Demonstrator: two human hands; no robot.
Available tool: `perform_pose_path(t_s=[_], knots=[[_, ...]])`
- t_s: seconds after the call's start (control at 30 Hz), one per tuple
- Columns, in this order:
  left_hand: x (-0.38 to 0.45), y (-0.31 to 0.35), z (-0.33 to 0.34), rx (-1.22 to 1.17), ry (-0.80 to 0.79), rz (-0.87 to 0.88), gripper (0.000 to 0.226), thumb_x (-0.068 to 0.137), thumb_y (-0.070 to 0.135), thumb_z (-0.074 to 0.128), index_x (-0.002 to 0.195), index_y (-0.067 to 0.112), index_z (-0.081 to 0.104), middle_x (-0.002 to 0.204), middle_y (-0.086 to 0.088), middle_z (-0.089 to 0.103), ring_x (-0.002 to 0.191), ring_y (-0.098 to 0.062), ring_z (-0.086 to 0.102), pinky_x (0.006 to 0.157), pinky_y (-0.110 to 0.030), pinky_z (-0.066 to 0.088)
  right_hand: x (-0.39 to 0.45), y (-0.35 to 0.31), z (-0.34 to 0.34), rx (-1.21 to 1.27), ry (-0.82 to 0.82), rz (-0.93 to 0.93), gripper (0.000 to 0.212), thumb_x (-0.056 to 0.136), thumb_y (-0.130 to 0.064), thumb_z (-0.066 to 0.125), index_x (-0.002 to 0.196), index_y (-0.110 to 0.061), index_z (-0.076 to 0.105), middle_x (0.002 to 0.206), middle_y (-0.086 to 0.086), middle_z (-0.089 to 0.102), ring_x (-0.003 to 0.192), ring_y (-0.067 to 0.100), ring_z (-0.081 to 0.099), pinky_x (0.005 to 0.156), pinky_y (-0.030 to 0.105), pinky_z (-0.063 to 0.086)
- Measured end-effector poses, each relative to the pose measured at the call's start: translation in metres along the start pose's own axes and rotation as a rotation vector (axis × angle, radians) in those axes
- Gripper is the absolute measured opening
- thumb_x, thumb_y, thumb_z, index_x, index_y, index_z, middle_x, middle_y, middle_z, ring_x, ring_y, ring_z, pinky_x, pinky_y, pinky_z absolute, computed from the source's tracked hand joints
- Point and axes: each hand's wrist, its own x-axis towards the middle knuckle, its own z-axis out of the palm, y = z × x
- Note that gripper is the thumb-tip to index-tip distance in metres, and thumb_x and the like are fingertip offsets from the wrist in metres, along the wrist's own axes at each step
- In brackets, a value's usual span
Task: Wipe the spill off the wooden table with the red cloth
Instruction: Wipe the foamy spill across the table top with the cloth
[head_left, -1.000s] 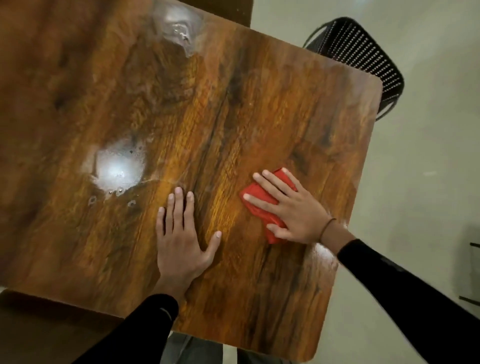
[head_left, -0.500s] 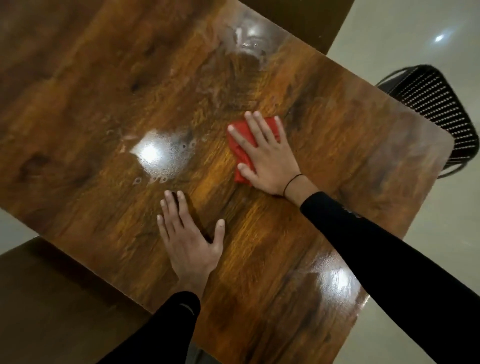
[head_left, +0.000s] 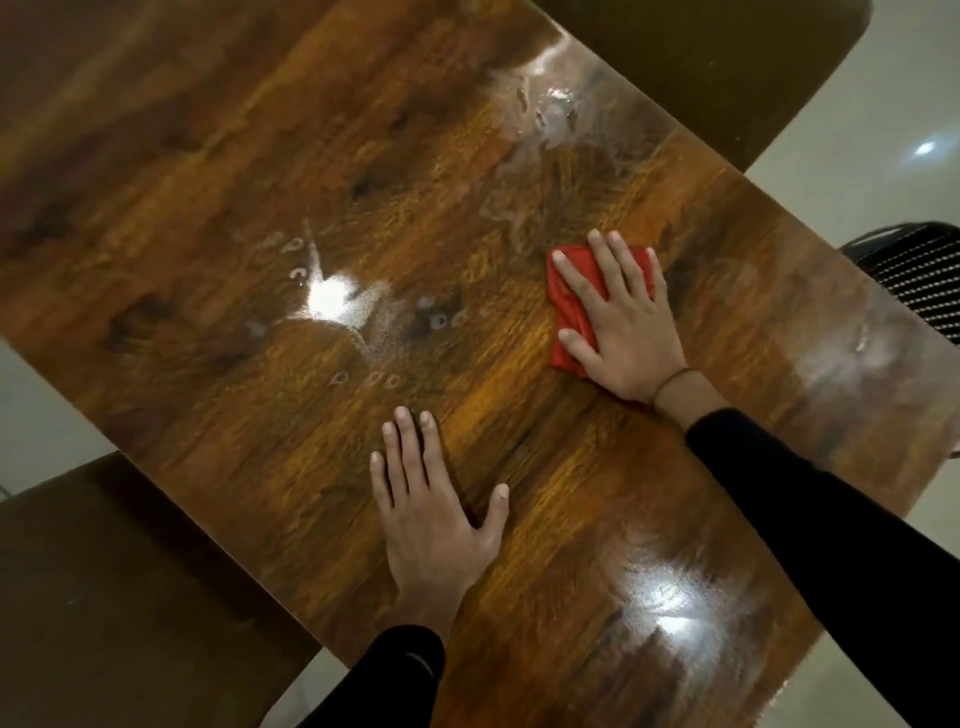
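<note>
A glossy wooden table (head_left: 597, 493) fills the view. My right hand (head_left: 626, 322) lies flat with spread, straight fingers on a folded red cloth (head_left: 563, 291), pressing it to the tabletop right of centre. A wet patch with droplets (head_left: 358, 317) glistens to the left of the cloth, apart from it. A second wet smear (head_left: 550, 119) lies near the table's far edge. My left hand (head_left: 431, 514) rests palm down on the wood near the front edge, fingers straight, holding nothing.
A black mesh chair (head_left: 914, 280) stands beyond the table's right edge. Brown seats sit at the lower left (head_left: 119, 597) and top right (head_left: 727, 57). Pale floor (head_left: 857, 130) surrounds the table.
My right hand has slid the red cloth away from the near right corner toward the table's middle and far side. The left hand has stayed flat on the wood. The camera has shifted.
</note>
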Motion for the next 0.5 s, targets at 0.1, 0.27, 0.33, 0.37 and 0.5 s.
perform_pose_path(t_s=[0.1,0.27,0.33,0.37,0.5], knots=[[0.0,0.0,0.001,-0.015,0.014,0.005,0.113,0.099,0.08,0.047,0.179,0.011,0.009,0.188,-0.011,-0.003,0.174,-0.031,0.0,0.14,-0.054,0.003,0.047,-0.049,-0.003,-0.003,0.027,-0.025,0.089,0.105,-0.068,0.04,0.183,-0.034,0.015,0.19,0.015,0.009,0.177,0.038,0.008,0.14,0.068,0.007],[-0.001,0.001,-0.005,-0.032,-0.022,-0.013,0.112,0.098,0.08,0.048,0.178,0.01,0.014,0.187,-0.012,0.002,0.174,-0.029,0.0,0.14,-0.055,0.005,0.04,-0.097,-0.005,-0.021,-0.02,-0.308,0.09,0.105,-0.064,0.042,0.184,-0.032,0.014,0.19,0.018,0.007,0.177,0.039,0.006,0.139,0.07,0.008],[-0.001,0.002,-0.011,-0.104,-0.012,-0.034,0.109,0.098,0.08,0.047,0.177,0.01,0.019,0.186,-0.012,0.01,0.174,-0.029,0.008,0.138,-0.059,0.012,0.005,-0.09,-0.004,-0.025,-0.048,-0.422,0.091,0.105,-0.063,0.046,0.184,-0.032,0.013,0.19,0.018,0.006,0.177,0.039,0.006,0.139,0.069,0.008],[0.001,0.004,-0.015,-0.139,0.002,-0.05,0.108,0.098,0.08,0.047,0.176,0.01,0.022,0.185,-0.012,0.015,0.172,-0.03,0.014,0.136,-0.062,0.018,-0.014,-0.079,-0.001,-0.03,-0.052,-0.468,0.091,0.105,-0.062,0.048,0.184,-0.032,0.013,0.19,0.018,0.005,0.177,0.038,0.005,0.14,0.068,0.006],[0.028,0.03,-0.022,-0.17,-0.018,0.048,0.097,0.1,0.078,0.047,0.173,0.016,0.031,0.184,-0.014,0.016,0.167,-0.033,0.026,0.132,-0.061,0.026,-0.068,-0.008,0.004,-0.029,-0.06,-0.34,0.094,0.104,-0.064,0.051,0.184,-0.036,0.009,0.191,0.013,-0.001,0.178,0.035,0.0,0.141,0.067,0.007]])
